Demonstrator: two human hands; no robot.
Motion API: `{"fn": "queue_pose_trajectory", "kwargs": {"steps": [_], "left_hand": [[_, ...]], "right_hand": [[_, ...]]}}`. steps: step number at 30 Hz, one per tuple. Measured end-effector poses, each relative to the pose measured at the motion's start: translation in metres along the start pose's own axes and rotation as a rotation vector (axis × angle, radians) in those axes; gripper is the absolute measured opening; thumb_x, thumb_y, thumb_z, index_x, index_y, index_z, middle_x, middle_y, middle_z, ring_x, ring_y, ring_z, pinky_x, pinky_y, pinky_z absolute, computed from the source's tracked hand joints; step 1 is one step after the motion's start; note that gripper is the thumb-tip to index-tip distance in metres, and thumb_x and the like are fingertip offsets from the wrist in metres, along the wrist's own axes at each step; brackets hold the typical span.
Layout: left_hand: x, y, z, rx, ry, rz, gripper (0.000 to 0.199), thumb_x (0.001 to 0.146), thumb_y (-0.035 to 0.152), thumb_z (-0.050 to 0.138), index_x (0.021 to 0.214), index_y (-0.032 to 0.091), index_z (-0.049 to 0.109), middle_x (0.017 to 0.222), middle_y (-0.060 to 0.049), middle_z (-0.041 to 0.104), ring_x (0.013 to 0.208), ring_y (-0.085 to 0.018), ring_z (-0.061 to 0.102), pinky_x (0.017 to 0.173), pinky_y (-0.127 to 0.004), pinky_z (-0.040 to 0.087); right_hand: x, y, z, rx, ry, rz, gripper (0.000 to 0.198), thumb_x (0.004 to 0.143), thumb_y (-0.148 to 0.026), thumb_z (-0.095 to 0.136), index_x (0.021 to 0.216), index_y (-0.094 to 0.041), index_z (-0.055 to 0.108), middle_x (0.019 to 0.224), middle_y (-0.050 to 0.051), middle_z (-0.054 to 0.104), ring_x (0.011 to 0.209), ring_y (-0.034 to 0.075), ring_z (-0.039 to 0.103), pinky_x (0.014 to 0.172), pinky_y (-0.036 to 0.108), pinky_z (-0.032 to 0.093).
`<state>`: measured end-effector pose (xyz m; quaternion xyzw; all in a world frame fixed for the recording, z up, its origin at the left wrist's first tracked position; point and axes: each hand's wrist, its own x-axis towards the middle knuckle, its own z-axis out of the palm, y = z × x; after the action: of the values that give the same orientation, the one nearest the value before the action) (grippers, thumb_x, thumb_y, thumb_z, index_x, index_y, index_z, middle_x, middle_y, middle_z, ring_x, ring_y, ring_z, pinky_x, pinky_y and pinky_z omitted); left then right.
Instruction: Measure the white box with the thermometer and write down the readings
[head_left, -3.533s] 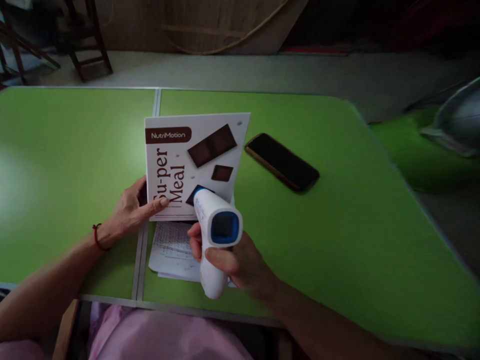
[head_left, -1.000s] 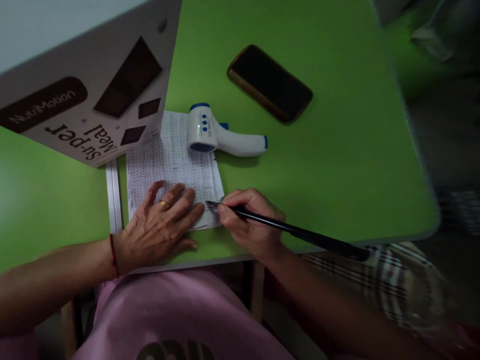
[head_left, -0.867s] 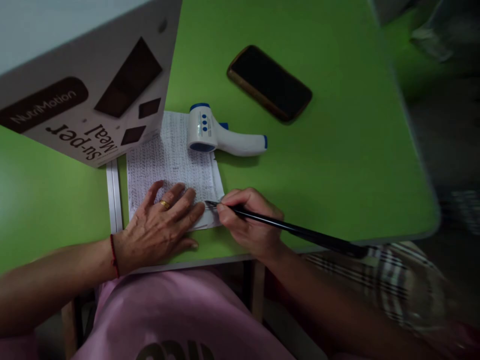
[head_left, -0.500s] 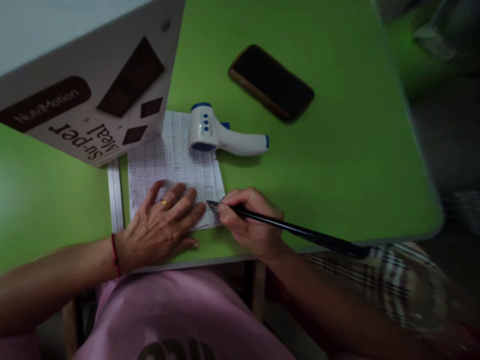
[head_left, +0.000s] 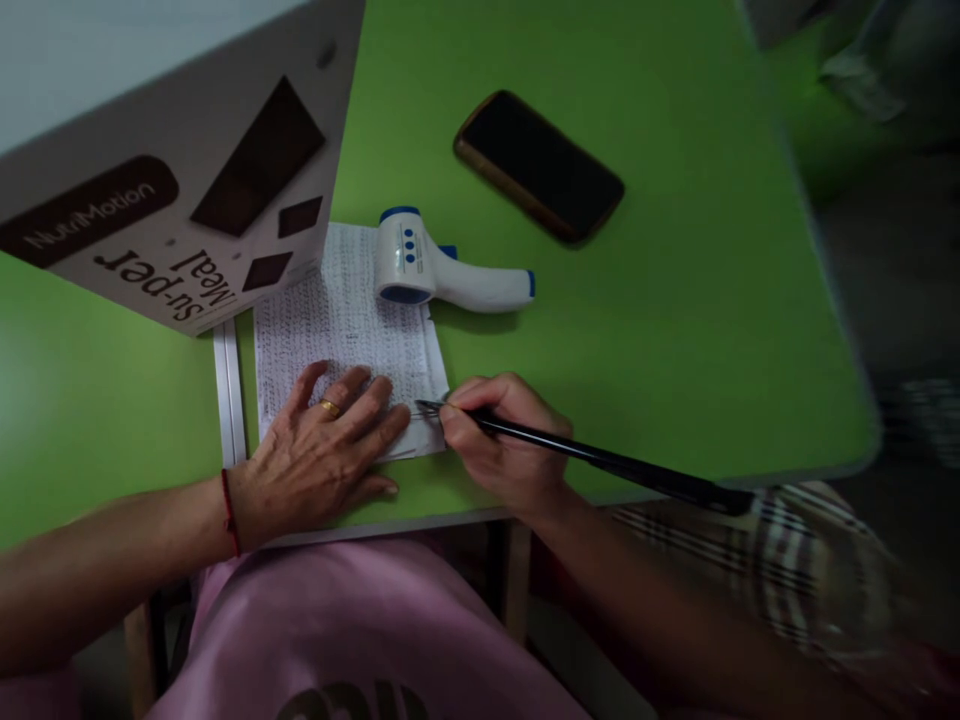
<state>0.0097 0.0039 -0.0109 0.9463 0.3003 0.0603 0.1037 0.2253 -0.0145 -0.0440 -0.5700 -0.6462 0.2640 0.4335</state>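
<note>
A sheet of paper [head_left: 300, 330] covered in small handwriting lies on the green table, with other sheets under it. My left hand [head_left: 322, 450] rests flat over its lower part, fingers spread, a gold ring on one finger. In my right hand [head_left: 510, 440] is a long black pen [head_left: 592, 455], pinched near its tip. The pen's point meets the paper just right of my left fingertips, and its far end reaches past the table's front edge. A white and blue infrared thermometer [head_left: 450, 275] lies on its side, its head over the paper's upper right part.
A large white box [head_left: 247, 250] printed with dark bars stands at the left, over the paper's upper left corner. A phone [head_left: 540, 165] in a brown case lies beyond the thermometer. A metal strip [head_left: 229, 395] crosses the green table [head_left: 675, 330]. Plaid cloth [head_left: 780, 560] is below the right corner.
The pen's far end has shifted slightly right, and my right hand has moved a little to the right. My left hand stays in place; the view has shifted slightly.
</note>
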Motion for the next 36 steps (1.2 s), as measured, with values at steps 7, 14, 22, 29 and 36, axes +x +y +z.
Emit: {"fn": "queue_pose_trajectory", "kwargs": {"steps": [7, 14, 22, 29, 36], "left_hand": [[-0.0002, -0.0002, 0.0, -0.003, -0.014, -0.001, 0.059, 0.094, 0.055, 0.065, 0.138, 0.017, 0.052, 0.145, -0.015, 0.053, 0.136, -0.035, 0.046, 0.115, -0.057, 0.033], [-0.0004, 0.0007, 0.0, -0.009, 0.008, -0.004, 0.06, 0.092, 0.054, 0.069, 0.136, 0.017, 0.053, 0.144, -0.013, 0.054, 0.135, -0.034, 0.047, 0.113, -0.057, 0.035], [-0.0001, 0.0002, -0.0003, -0.012, 0.007, -0.002, 0.06, 0.093, 0.053, 0.068, 0.137, 0.016, 0.052, 0.144, -0.014, 0.054, 0.135, -0.034, 0.047, 0.113, -0.057, 0.034], [-0.0001, 0.0003, -0.0012, -0.015, -0.006, -0.009, 0.061, 0.093, 0.054, 0.067, 0.138, 0.017, 0.051, 0.145, -0.013, 0.053, 0.136, -0.034, 0.046, 0.114, -0.057, 0.033], [0.0002, 0.0, -0.0012, -0.015, 0.0, -0.003, 0.06, 0.093, 0.054, 0.068, 0.137, 0.016, 0.053, 0.144, -0.013, 0.054, 0.136, -0.034, 0.046, 0.114, -0.058, 0.035]], "right_hand": [[0.0015, -0.001, 0.0006, -0.012, -0.009, -0.064, 0.014, 0.081, -0.02, 0.064, 0.073, -0.024, 0.053, 0.061, -0.005, 0.063, 0.048, 0.011, 0.055, 0.047, 0.024, 0.045], [0.0001, 0.0027, -0.0005, -0.035, -0.005, -0.14, 0.014, 0.083, -0.018, 0.063, 0.075, -0.024, 0.053, 0.061, -0.005, 0.062, 0.048, 0.01, 0.055, 0.046, 0.022, 0.044], [0.0011, 0.0031, -0.0002, -0.012, -0.003, -0.166, 0.015, 0.084, -0.016, 0.062, 0.077, -0.023, 0.051, 0.061, -0.006, 0.059, 0.048, 0.009, 0.053, 0.046, 0.02, 0.044], [-0.0002, 0.0043, 0.001, 0.035, 0.019, -0.109, 0.014, 0.084, -0.019, 0.063, 0.076, -0.023, 0.052, 0.061, -0.005, 0.061, 0.049, 0.01, 0.054, 0.046, 0.022, 0.044], [0.0009, 0.0025, 0.0016, -0.042, 0.012, -0.131, 0.015, 0.084, -0.019, 0.062, 0.074, -0.023, 0.051, 0.061, -0.004, 0.061, 0.049, 0.01, 0.055, 0.046, 0.022, 0.043]]}}
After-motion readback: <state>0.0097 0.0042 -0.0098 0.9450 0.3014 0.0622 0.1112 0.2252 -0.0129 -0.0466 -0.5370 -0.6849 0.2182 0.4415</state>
